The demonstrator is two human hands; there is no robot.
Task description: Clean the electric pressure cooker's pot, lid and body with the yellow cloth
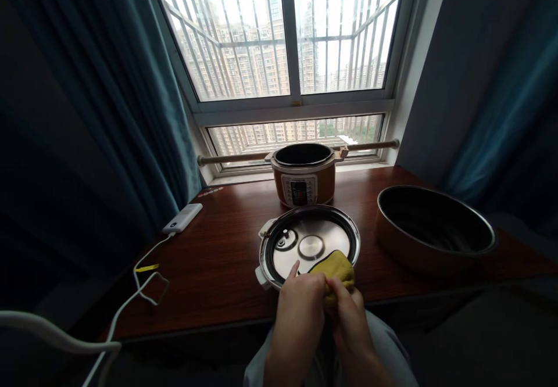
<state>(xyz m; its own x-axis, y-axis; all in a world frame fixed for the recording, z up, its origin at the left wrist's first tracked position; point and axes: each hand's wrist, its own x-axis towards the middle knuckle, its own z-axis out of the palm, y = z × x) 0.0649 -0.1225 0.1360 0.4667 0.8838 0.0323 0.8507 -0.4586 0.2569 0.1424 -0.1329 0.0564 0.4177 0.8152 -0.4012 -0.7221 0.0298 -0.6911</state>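
Note:
A pressure cooker lid lies on the table in front of me, its steel inner side and black sealing ring facing up. Over its near right edge is a folded yellow cloth with a dark border. My left hand is closed at the cloth's left side, one finger sticking out over the lid's near rim. Beside it, my right hand pinches the cloth's lower part between thumb and fingers. Both hands are close together at the table's front edge. Behind the lid stands the brown electric pressure cooker, uncovered.
A large dark inner pot stands on the right of the wooden table. At the left lie a white power bank and a white cable with a yellow tie. A barred window is behind, with blue curtains at the sides.

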